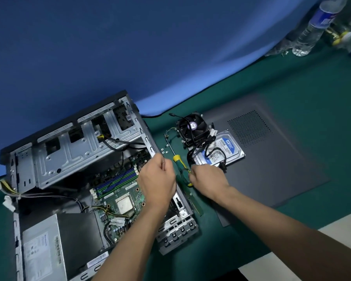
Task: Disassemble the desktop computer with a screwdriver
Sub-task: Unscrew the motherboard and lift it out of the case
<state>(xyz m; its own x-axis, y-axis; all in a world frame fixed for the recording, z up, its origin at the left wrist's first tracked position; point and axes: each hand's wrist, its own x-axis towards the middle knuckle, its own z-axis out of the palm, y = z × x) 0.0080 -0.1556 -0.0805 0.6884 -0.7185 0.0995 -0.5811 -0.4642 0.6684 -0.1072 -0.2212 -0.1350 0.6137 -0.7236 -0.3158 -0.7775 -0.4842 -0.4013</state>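
Note:
The open desktop case (49, 157) lies on its side on the green mat, at the left. Inside it I see the motherboard (120, 191) with a bare CPU (125, 204) and the power supply (41, 250). A green and yellow screwdriver (179, 165) rests on the mat just right of the case, tip pointing away. My right hand (209, 180) curls its fingers around the near end of the handle. My left hand (157, 179) hovers over the case's right edge with its fingers closed; nothing shows in it.
A cooler fan (193, 126) with cables and a blue-labelled hard drive (224, 151) sit on the grey side panel (276, 165) to the right. Loose screws (165, 149) lie by the screwdriver tip. A memory stick (196, 202) lies beside the case. Plastic bottles (312, 27) stand far right.

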